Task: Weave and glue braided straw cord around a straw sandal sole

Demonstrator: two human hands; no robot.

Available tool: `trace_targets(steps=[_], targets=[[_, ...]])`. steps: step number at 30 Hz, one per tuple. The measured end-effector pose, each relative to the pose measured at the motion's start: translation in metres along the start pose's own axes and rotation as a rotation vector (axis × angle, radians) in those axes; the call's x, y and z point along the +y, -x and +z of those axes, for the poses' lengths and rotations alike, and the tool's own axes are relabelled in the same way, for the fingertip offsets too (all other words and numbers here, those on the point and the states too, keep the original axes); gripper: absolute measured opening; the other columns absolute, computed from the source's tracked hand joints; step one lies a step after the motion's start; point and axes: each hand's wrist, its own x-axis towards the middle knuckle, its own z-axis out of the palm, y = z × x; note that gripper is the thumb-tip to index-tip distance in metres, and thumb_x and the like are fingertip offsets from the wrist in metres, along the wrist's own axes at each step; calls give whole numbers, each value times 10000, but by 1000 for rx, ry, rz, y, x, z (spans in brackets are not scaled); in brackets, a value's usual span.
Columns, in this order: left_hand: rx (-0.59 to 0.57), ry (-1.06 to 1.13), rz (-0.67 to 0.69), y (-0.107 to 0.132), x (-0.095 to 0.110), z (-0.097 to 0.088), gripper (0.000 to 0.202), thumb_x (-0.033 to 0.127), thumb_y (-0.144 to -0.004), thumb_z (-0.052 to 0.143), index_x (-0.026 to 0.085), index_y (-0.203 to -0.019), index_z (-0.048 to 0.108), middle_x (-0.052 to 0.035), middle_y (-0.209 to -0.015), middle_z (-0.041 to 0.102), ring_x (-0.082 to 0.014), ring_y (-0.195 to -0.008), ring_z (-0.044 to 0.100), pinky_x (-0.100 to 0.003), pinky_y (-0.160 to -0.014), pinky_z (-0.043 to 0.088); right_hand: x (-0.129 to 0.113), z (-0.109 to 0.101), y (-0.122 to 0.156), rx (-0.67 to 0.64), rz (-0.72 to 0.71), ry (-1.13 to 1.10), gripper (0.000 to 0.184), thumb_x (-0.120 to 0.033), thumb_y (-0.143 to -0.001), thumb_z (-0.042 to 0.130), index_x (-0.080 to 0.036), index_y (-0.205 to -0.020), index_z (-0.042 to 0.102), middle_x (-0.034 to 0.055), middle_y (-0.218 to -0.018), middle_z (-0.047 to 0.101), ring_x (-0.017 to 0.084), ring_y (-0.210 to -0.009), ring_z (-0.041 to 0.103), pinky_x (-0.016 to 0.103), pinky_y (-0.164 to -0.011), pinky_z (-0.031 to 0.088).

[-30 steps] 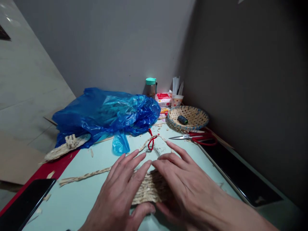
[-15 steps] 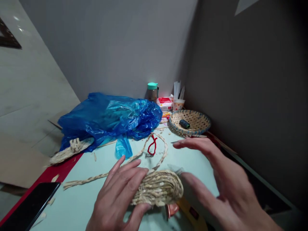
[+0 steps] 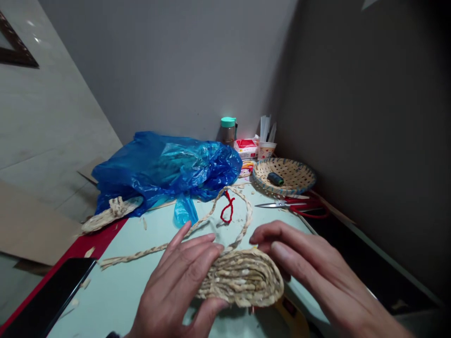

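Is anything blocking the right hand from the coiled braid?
Nothing visible does: the right hand is close beside the right end of the coiled braid. The scissors lie farther back, out of the way.

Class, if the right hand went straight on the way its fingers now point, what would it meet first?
Probably the braid, just left of the right hand; depth is unclear, so the coil might come first.

The table (image 3: 105, 300) (pale, red-edged) carries a braid (image 3: 137, 256), blue bag (image 3: 158, 164) and basket (image 3: 299, 178).
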Motion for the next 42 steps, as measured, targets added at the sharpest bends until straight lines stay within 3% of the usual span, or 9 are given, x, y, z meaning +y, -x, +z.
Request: trace_targets(steps=[3, 7, 10, 13, 16, 24, 31, 37, 42], targets=[[-35, 53, -11, 0, 1, 0, 460, 119, -840, 669, 120, -1281, 539, -132, -1166, 744, -263, -1220, 636, -534, -1158, 421, 3, -3, -3, -44, 121, -208, 218, -434, -1053, 478, -319, -1144, 639, -30, -1081, 716, 164, -977, 669, 226, -787, 532], [-60, 104, 16, 0, 0, 3, 427, 145, -861, 650, 136, -1276, 548, -126, -1161, 754, -256, -1196, 660, -521, -1155, 425, 6, 1, -9, -177, 216, -585, 166, -394, -973, 653, -230, -993, 668, -18, -936, 679, 137, -889, 634, 210, -786, 506], [-63, 158, 109, 0, -2, 4, 385, 246, -921, 588, 152, -1293, 554, -110, -1139, 773, -253, -1161, 687, -514, -1164, 410, 10, 5, -11, -192, 257, -726, 203, -367, -940, 697, -175, -895, 653, -2, -867, 645, 127, -818, 587, 219, -749, 476], [-178, 189, 110, -3, 0, 1, 409, 276, -933, 583, 183, -1327, 525, -99, -1204, 759, -244, -1166, 689, -507, -1186, 368, 14, 7, -11, -215, 244, -783, 209, -355, -954, 675, -155, -903, 641, 20, -874, 634, 146, -832, 571, 259, -785, 459], [-236, 219, 99, -6, 4, -2, 388, 194, -909, 595, 207, -1292, 534, -81, -1198, 762, -217, -1167, 687, -472, -1200, 347, 18, 9, -12, -259, 236, -845, 180, -322, -972, 649, -149, -927, 631, 20, -887, 622, 141, -845, 559, 258, -822, 442], [-176, 244, 111, -5, 12, 8, 302, 309, -999, 509, 241, -1287, 568, -42, -1076, 798, -208, -1097, 721, -476, -1218, 305, 19, 15, -11, -311, 298, -891, 255, -373, -931, 691, -144, -887, 587, -7, -808, 532, 125, -760, 480, 234, -741, 396], [-141, 253, 154, -3, 16, 15, 301, 82, -973, 460, 169, -1226, 598, -52, -1041, 801, -189, -1168, 685, -456, -1232, 279, 20, 14, -11, -331, 304, -883, 237, -366, -919, 698, -152, -918, 595, 13, -830, 600, 134, -755, 528, 248, -728, 412], [-27, 300, 213, -4, 15, 22, 263, 276, -1032, 444, 142, -1156, 633, -63, -989, 804, -169, -1104, 710, -381, -1236, 264, 23, 5, -19, -173, 291, -914, 217, -334, -912, 728, -142, -936, 630, 13, -811, 646, 98, -698, 515, 207, -672, 400], [0, 272, 242, -4, 11, 22, 284, 289, -1038, 425, 124, -1144, 630, -81, -956, 795, -188, -1098, 710, -413, -1230, 275, 15, 7, -30, -183, 280, -896, 214, -327, -905, 730, -144, -938, 624, 7, -827, 637, 85, -670, 492, 202, -642, 392]])
